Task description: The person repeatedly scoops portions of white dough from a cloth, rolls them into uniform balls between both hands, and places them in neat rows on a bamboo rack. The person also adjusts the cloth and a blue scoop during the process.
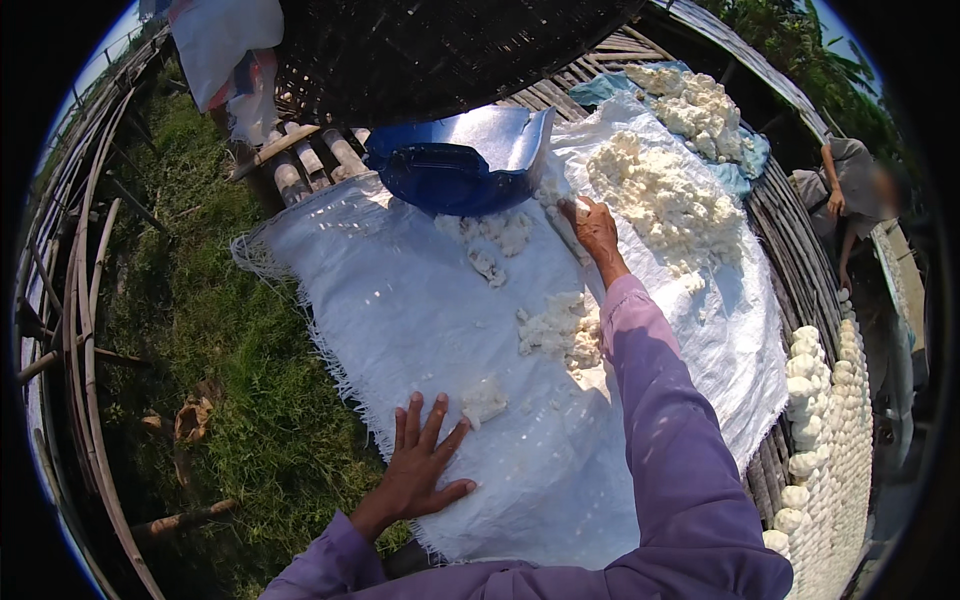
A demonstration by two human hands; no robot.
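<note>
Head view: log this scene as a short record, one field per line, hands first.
Left hand: spread open on the white sheeting
Right hand: fingers bent, near the blue container; grip unclear
Crumbly white heap: right of the right hand, on the sheeting; smaller clumps lie between the hands
White balls: packed in rows, lower right
Dark woven item: top, beyond the container
Co-worker: upper right, one hand near the balls' far end
Grass: left

A plain purple shirt (520, 582) (lightly creased) is worn, its sleeves (675, 430) long and loose.
</note>
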